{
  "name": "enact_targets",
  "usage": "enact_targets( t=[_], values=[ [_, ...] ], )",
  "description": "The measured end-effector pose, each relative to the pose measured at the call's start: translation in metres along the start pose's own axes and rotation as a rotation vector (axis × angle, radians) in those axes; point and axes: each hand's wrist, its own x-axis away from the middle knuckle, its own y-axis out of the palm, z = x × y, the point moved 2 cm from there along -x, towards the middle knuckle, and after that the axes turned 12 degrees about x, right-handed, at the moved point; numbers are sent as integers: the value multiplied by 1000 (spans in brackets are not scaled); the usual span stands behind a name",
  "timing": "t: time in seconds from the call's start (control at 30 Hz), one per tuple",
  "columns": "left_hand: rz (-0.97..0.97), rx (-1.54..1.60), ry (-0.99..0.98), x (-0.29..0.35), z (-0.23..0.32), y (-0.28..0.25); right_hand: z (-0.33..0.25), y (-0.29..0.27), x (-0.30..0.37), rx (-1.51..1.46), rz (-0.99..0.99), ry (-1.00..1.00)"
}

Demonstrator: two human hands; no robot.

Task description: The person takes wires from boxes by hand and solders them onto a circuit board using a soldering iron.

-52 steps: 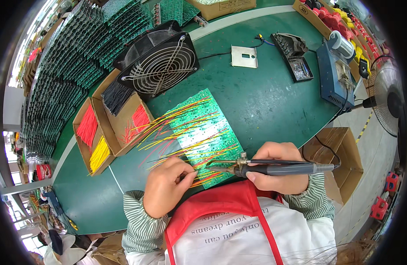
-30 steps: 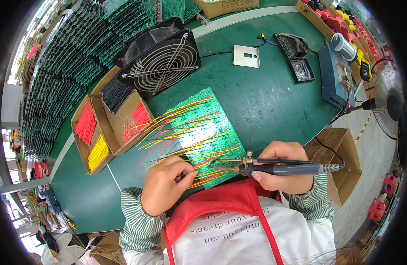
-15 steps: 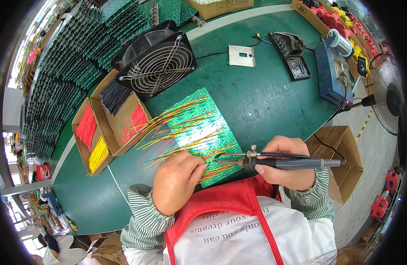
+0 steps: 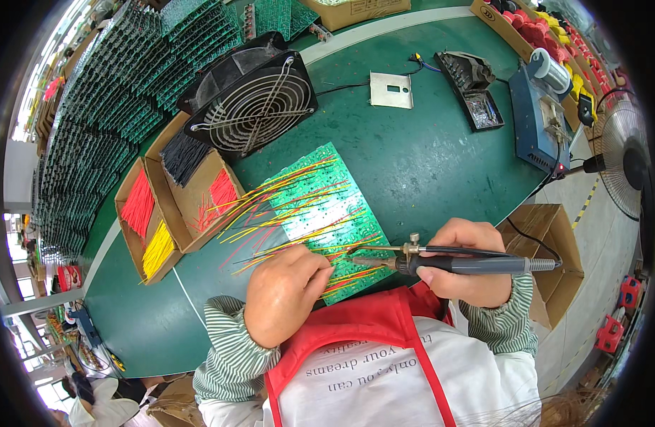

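A green circuit board [image 4: 317, 210] lies on the table in front of me, with rows of red, yellow and black wires [image 4: 270, 196] running off its left side. Over the board's near left edge, my left hand [image 4: 285, 290] is closed, thumb and forefinger pinching a thin wire mostly hidden by the fingers. My right hand [image 4: 470, 267] grips a soldering iron [image 4: 477, 265] with a solder feed tube clamped along it. Its tip points left at the board, a short way from my left fingertips.
Cardboard boxes of cut wires [image 4: 224, 167] stand left of the board, behind them a black fan [image 4: 260, 107] and stacked circuit boards [image 4: 100, 121]. Toward the far right are a metal plate [image 4: 391, 90], a black tray [image 4: 480, 107] and a blue soldering unit [image 4: 537, 128]. A carton [image 4: 555, 249] sits beyond my right hand.
My right hand and the soldering iron have shifted slightly to the right, the tip drawing back a little from my left fingertips. My left hand stays in place.
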Motion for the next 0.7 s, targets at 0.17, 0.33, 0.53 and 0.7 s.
enact_targets(
  t=[0.17, 0.33, 0.53, 0.7],
  values=[
    [15, 8, -6, 4, 3, -4, -3, -5, 0, -18, 38, 17],
    [-123, -118, -129, 20, -32, -64, 3, -13, -6, -67, 69, 62],
    [255, -270, -306, -2, -110, -157, 6, -11, -11, -83, 91, 98],
    [319, -421, -147, -62, -151, -147, 7, -6, -16, -138, 90, 154]
  ],
)
